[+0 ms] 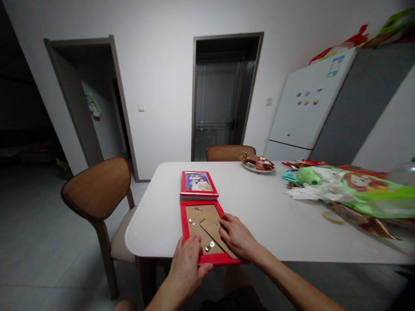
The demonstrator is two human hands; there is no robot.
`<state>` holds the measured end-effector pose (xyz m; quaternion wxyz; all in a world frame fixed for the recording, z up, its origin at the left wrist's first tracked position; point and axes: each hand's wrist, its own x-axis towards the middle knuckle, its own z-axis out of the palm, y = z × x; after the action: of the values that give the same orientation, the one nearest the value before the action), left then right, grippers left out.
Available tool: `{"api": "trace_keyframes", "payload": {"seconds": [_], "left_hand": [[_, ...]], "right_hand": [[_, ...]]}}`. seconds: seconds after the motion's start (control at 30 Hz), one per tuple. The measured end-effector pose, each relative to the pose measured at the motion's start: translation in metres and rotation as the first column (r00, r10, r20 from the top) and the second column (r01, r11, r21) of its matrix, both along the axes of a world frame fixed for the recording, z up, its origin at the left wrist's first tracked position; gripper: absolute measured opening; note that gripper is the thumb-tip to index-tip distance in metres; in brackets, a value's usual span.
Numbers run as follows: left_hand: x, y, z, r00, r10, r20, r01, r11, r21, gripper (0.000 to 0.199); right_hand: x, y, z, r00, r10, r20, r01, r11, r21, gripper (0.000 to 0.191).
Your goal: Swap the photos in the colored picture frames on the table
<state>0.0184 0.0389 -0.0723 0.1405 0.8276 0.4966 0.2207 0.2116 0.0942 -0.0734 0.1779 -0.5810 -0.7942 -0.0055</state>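
Observation:
A red picture frame (219, 259) lies face down at the table's near edge, its brown backing board (202, 235) showing. Small metal turn clips (210, 246) sit around the board, and a slanted slot line runs across it. My left hand (189, 263) holds the frame's lower left corner, thumb along the bottom rail and fingers over the left side. Over the right rail, my right hand (238, 235) has curled fingers at the right-hand clip, partly covering it. Just beyond, touching or nearly so, a second red picture frame (198, 185) lies face up with a photo in it.
The white table (256, 207) carries a plate of wrapped snacks (258, 163) at the back. A green bag (372, 190), crumpled tissues (324, 185) and a tape roll (332, 217) lie to the right. Wooden chairs (97, 190) stand left and behind; a fridge (304, 103) is back right.

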Motion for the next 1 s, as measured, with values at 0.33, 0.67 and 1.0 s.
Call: {"api": "trace_keyframes", "payload": {"seconds": [0.33,0.67,1.0], "left_hand": [[-0.009,0.009,-0.010,0.999,-0.039,-0.006,0.039,0.998,0.044,0.051],[-0.013,0.008,-0.010,0.996,-0.062,0.070,0.058,0.997,0.059,0.048],[-0.020,0.008,-0.017,0.989,-0.081,0.123,0.074,0.995,0.060,0.054]], "right_hand": [[-0.028,-0.050,0.014,0.912,0.410,0.006,-0.410,0.912,-0.010,0.023],[-0.029,-0.045,0.018,0.918,0.392,-0.060,-0.395,0.918,-0.039,0.029],[-0.068,0.016,0.007,0.966,0.257,0.011,-0.256,0.966,-0.011,0.029]]}}
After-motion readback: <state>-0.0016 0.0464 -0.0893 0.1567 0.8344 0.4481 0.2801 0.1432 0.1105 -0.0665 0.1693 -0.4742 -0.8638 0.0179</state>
